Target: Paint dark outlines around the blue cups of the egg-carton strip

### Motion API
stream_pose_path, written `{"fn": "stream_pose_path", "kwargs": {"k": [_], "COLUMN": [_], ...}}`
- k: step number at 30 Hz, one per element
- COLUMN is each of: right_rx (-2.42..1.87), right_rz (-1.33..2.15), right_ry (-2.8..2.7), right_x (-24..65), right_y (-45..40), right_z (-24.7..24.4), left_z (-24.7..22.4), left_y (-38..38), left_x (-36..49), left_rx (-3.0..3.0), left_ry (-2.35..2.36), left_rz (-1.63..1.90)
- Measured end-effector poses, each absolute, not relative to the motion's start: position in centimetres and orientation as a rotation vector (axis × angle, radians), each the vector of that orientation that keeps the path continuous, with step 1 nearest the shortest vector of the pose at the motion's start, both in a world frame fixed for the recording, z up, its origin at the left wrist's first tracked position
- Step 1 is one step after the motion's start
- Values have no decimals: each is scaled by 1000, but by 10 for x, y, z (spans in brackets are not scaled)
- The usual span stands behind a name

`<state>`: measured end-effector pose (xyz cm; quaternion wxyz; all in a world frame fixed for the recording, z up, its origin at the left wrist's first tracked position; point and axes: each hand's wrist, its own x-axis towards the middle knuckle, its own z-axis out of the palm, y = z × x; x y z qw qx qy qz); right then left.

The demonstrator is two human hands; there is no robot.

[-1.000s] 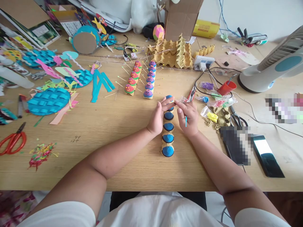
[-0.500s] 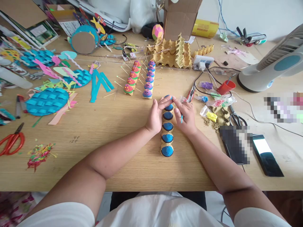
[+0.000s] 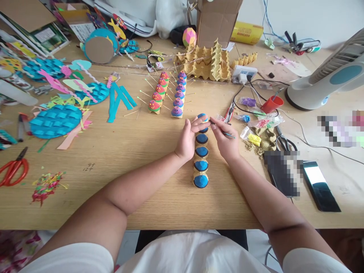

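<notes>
A strip of egg carton cups (image 3: 201, 165), each topped with a blue clay cap edged in black, lies lengthwise before me. At its far end, my left hand (image 3: 186, 141) reaches across from the left, fingers stretched out over the cups and thumb raised apart. My right hand (image 3: 226, 141) pinches a thin tool (image 3: 229, 135) with a teal end, its dark tip close to my left fingertips. On the farthest cap, partly behind my fingers, a bit of pink shows. Beyond stand a red-and-green caterpillar strip (image 3: 158, 93) and a purple-and-blue one (image 3: 178, 96), both with pin-like legs.
Red scissors (image 3: 14, 167) and colourful scraps (image 3: 47, 185) lie left, near woven blue paper discs (image 3: 55, 121). Rightward are a yellow clay packet (image 3: 254, 140), a red cup (image 3: 272, 103), black scissors (image 3: 282, 141), a phone (image 3: 321, 185) and a fan (image 3: 327, 72). Egg cartons (image 3: 204, 64) stand behind.
My right hand has turned and drawn slightly back from the far cap. The tool, earlier pointing down beneath my hand, now lies pinched between thumb and fingers. My left hand stays put.
</notes>
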<state>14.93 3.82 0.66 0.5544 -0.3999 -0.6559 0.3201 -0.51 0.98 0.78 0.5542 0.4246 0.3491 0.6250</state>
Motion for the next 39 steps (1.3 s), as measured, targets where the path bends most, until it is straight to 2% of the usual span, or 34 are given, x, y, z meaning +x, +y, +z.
{"fn": "stream_pose_path", "kwargs": {"k": [4, 10, 17, 21, 29, 39], "right_rx": [-935, -895, -822, -944, -1202, -1418], "right_rz": [773, 567, 57, -170, -179, -194], "right_ry": [-1445, -1507, -1926, -2117, -2430, -2371], "right_x": [148, 150, 155, 159, 149, 144], "right_y": [39, 35, 37, 36, 18, 15], "right_z": [6, 3, 6, 10, 24, 26], "left_z": [9, 8, 6, 7, 1, 0], "left_y": [9, 12, 14, 15, 20, 18], "left_x": [-6, -7, -6, -6, -10, -8], "left_rx": [1043, 1050, 1032, 1024, 915, 1054], "left_ry": [832, 829, 793, 749, 751, 719], "left_rz": [1465, 1468, 1497, 1534, 1502, 1443]}}
